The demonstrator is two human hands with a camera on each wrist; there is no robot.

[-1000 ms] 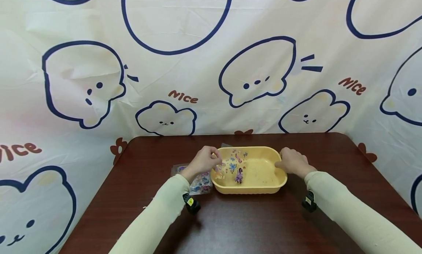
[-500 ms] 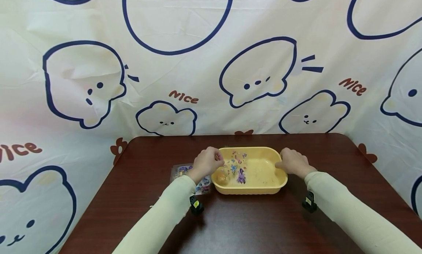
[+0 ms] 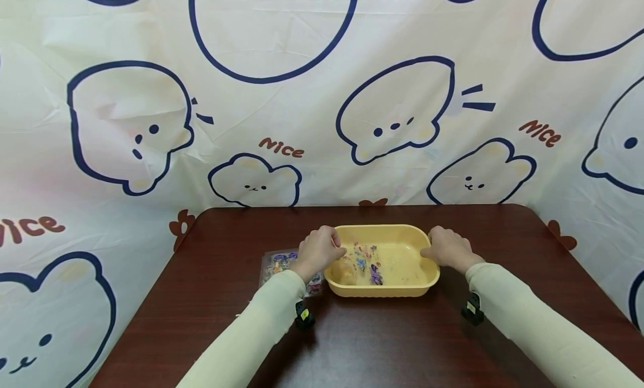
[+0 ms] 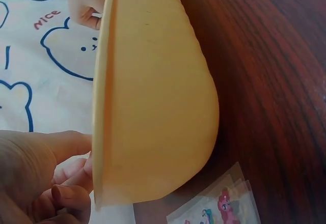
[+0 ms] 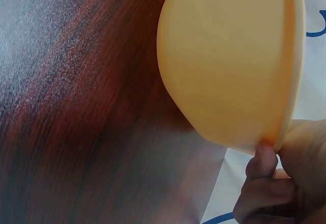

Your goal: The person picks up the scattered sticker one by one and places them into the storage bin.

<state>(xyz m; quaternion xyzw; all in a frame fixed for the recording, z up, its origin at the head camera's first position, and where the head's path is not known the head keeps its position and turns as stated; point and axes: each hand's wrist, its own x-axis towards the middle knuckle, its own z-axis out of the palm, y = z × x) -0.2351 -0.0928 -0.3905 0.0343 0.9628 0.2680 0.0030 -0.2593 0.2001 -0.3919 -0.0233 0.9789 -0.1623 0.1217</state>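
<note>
A yellow plastic tray (image 3: 405, 254) stands on the table. My right hand (image 3: 449, 248) grips its right rim, thumb over the inside; in the right wrist view its curled fingers (image 5: 265, 160) lie against the tray's outer wall. At the left rim my left hand (image 3: 319, 251) pinches a clear sheet of colourful stickers (image 3: 360, 262), which overlaps the tray's left half. A purple figure (image 3: 375, 275) shows near the tray's front. From the left wrist, the thumb and fingers (image 4: 71, 193) of that hand show just past the tray's rim, their tips partly hidden.
Clear packets of pony stickers (image 3: 279, 262) lie on the table left of the tray, partly under the left forearm; a corner of the packets (image 4: 226, 206) shows in the left wrist view. Dark brown tabletop (image 3: 377, 343) stretches before the tray. A printed cloth (image 3: 322, 114) hangs behind.
My left hand has shifted slightly right and down, and the stickers have slid right over the tray with it. The right hand and the tray have stayed in place.
</note>
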